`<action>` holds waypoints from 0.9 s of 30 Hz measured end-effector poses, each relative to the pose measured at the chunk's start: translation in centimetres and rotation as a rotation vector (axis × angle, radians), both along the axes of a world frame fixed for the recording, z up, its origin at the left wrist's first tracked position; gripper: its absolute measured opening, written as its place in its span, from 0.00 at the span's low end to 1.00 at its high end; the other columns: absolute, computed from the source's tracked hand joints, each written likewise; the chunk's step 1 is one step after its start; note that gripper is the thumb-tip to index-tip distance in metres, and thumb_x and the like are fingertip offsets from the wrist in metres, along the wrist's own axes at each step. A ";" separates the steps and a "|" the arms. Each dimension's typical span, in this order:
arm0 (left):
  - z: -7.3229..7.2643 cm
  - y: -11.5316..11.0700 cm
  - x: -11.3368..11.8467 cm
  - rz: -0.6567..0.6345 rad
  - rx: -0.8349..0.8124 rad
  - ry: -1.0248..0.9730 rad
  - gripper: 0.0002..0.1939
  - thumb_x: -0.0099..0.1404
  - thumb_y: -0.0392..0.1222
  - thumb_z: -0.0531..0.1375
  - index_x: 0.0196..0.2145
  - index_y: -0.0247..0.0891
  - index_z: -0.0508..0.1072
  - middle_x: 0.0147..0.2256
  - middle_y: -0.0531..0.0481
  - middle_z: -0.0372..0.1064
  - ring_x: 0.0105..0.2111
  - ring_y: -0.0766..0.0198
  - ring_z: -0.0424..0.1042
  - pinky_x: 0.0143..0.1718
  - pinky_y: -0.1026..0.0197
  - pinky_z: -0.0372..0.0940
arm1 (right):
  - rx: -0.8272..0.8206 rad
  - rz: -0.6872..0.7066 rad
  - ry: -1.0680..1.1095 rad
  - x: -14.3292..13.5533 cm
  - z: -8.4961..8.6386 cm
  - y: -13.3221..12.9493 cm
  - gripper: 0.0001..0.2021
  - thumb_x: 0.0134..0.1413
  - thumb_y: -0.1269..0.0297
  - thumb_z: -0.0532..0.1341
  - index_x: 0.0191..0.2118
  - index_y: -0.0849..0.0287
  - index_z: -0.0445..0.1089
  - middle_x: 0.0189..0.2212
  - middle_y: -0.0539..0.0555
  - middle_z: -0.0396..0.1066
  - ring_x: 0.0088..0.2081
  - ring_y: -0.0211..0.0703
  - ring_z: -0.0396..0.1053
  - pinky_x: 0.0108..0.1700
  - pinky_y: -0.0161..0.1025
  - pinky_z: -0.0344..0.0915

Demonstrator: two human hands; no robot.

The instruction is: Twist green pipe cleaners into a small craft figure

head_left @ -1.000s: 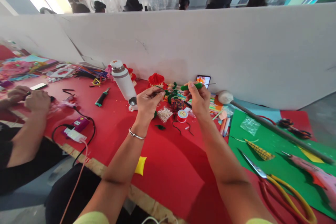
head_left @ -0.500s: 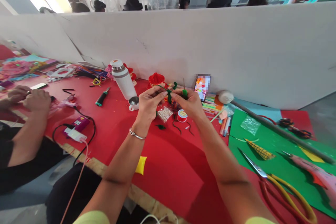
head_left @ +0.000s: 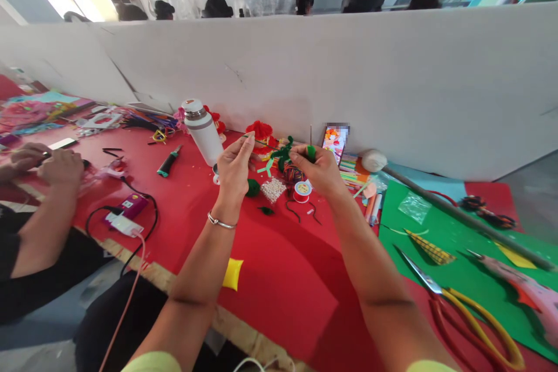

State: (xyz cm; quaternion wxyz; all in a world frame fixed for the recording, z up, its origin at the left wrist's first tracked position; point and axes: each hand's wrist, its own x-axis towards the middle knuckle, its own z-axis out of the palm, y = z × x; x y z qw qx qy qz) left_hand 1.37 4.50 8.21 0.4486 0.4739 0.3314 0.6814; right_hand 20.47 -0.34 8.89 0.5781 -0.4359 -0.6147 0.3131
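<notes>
Now that the hands have parted, the green piece (head_left: 283, 153) shows in the gap between them, held above the table (head_left: 279, 267) toward its far edge.

Right hand (head_left: 317, 164): thumb and fingertips pinched on the piece's right side; the green tool (head_left: 311, 153) sits in the same grip, thin shaft pointing up. Left hand (head_left: 235, 163): thumb and forefinger pinched on a strand (head_left: 264, 143), which runs nearly straight to the piece.

Change: half a second ago both hands met at the piece; the left has since moved off leftward, pulling out the strand. Judgement: slack is being taken up, and the tool looks idle during this pull. Cannot tell whether its tip carries a loop.

Nearer than the piece, on the table: green ball (head_left: 253, 188), beads (head_left: 274, 190), spool (head_left: 302, 192), multicolour yarn (head_left: 293, 173).

Far edge: lit phone (head_left: 335, 138) just beyond the right hand; red flowers (head_left: 260, 129) beyond the left; bottle (head_left: 204, 135) farther left.

Near edge: yellow packet (head_left: 233, 274).

Toward the right edge: scissors (head_left: 429, 282), beside the pink glue gun (head_left: 518, 282).

Left side: a co-worker's hands (head_left: 61, 167), well apart from this work.
</notes>
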 end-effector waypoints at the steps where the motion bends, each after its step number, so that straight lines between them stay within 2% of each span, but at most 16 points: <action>1: 0.0 0.2 -0.2 0.009 -0.004 -0.007 0.12 0.66 0.51 0.72 0.42 0.42 0.87 0.34 0.47 0.82 0.20 0.72 0.69 0.15 0.68 0.56 | -0.007 0.004 -0.005 0.1 0.0 0.0 0.15 0.59 0.50 0.68 0.29 0.56 0.72 0.26 0.48 0.66 0.32 0.38 0.62 0.37 0.40 0.61; 6: 0.3 1.1 -1.7 0.072 -0.016 -0.082 0.14 0.66 0.51 0.71 0.46 0.42 0.85 0.39 0.47 0.82 0.20 0.73 0.67 0.16 0.67 0.52 | -0.026 0.020 -0.027 0.3 0.1 0.0 0.15 0.60 0.52 0.67 0.29 0.57 0.72 0.25 0.48 0.64 0.31 0.37 0.60 0.36 0.40 0.60; 9: 0.4 1.1 -1.8 0.036 -0.034 -0.090 0.21 0.65 0.53 0.72 0.52 0.43 0.82 0.42 0.47 0.81 0.21 0.74 0.67 0.16 0.66 0.51 | -0.023 0.038 -0.044 0.1 0.0 0.0 0.13 0.59 0.54 0.67 0.29 0.57 0.72 0.26 0.49 0.67 0.31 0.37 0.60 0.37 0.40 0.61; 13: 0.9 -0.3 -0.6 -0.187 -0.064 -0.036 0.40 0.62 0.53 0.75 0.69 0.49 0.68 0.43 0.47 0.82 0.19 0.72 0.67 0.15 0.65 0.49 | -0.074 0.033 -0.041 -0.2 0.0 -0.1 0.14 0.57 0.51 0.68 0.32 0.57 0.75 0.25 0.49 0.69 0.30 0.38 0.62 0.34 0.39 0.61; 15: 1.3 -1.0 -0.2 -0.356 -0.089 -0.051 0.43 0.62 0.51 0.74 0.71 0.53 0.64 0.46 0.47 0.82 0.18 0.73 0.65 0.15 0.65 0.49 | -0.094 0.041 -0.050 -0.3 0.1 -0.2 0.14 0.57 0.51 0.67 0.33 0.57 0.75 0.24 0.49 0.69 0.28 0.38 0.62 0.32 0.39 0.61; 17: 1.6 -1.2 -0.4 -0.510 -0.147 -0.118 0.35 0.63 0.50 0.73 0.66 0.54 0.69 0.43 0.50 0.82 0.17 0.75 0.59 0.14 0.67 0.46 | -0.100 0.046 -0.068 -0.3 0.2 -0.3 0.14 0.56 0.51 0.67 0.32 0.57 0.75 0.23 0.48 0.68 0.27 0.37 0.61 0.31 0.38 0.60; 19: 1.7 -1.0 -0.9 -0.612 -0.212 -0.147 0.19 0.64 0.52 0.71 0.51 0.47 0.80 0.30 0.54 0.76 0.16 0.75 0.52 0.13 0.68 0.43 | -0.097 0.038 -0.081 -0.2 0.2 -0.3 0.13 0.56 0.52 0.67 0.31 0.57 0.74 0.24 0.48 0.68 0.27 0.37 0.61 0.31 0.38 0.60; 20: 1.6 -0.8 -1.1 -0.622 -0.221 -0.142 0.14 0.64 0.54 0.70 0.41 0.43 0.81 0.23 0.55 0.69 0.15 0.75 0.51 0.13 0.68 0.42 | -0.090 0.032 -0.084 -0.1 0.3 -0.3 0.14 0.56 0.51 0.67 0.31 0.57 0.74 0.24 0.49 0.69 0.28 0.37 0.62 0.32 0.39 0.61; 21: 1.5 -0.5 -1.3 -0.593 -0.204 -0.123 0.17 0.63 0.57 0.71 0.31 0.40 0.79 0.21 0.55 0.64 0.15 0.75 0.52 0.13 0.68 0.43 | -0.079 0.027 -0.087 0.0 0.3 -0.3 0.14 0.56 0.51 0.67 0.30 0.57 0.74 0.25 0.49 0.69 0.29 0.37 0.63 0.33 0.39 0.61; 23: 1.1 -0.1 -1.3 -0.445 -0.127 -0.039 0.26 0.62 0.59 0.71 0.18 0.37 0.72 0.21 0.53 0.64 0.17 0.75 0.56 0.14 0.68 0.45 | -0.057 0.019 -0.091 0.2 0.5 -0.3 0.14 0.56 0.51 0.68 0.30 0.57 0.74 0.27 0.50 0.71 0.31 0.38 0.64 0.35 0.40 0.63; 25: 0.8 0.1 -1.3 -0.265 -0.047 0.053 0.30 0.62 0.58 0.72 0.15 0.36 0.69 0.25 0.50 0.69 0.18 0.76 0.58 0.15 0.67 0.47 | -0.051 0.001 -0.087 0.5 0.7 -0.4 0.14 0.56 0.51 0.68 0.31 0.57 0.75 0.27 0.50 0.70 0.32 0.39 0.63 0.36 0.41 0.62; 27: 0.7 0.3 -1.5 -0.151 -0.032 0.102 0.26 0.64 0.59 0.71 0.20 0.37 0.74 0.29 0.47 0.74 0.20 0.74 0.61 0.15 0.67 0.50 | -0.054 -0.024 -0.067 0.9 1.0 -0.7 0.14 0.56 0.51 0.68 0.31 0.58 0.75 0.26 0.49 0.69 0.31 0.38 0.62 0.36 0.40 0.61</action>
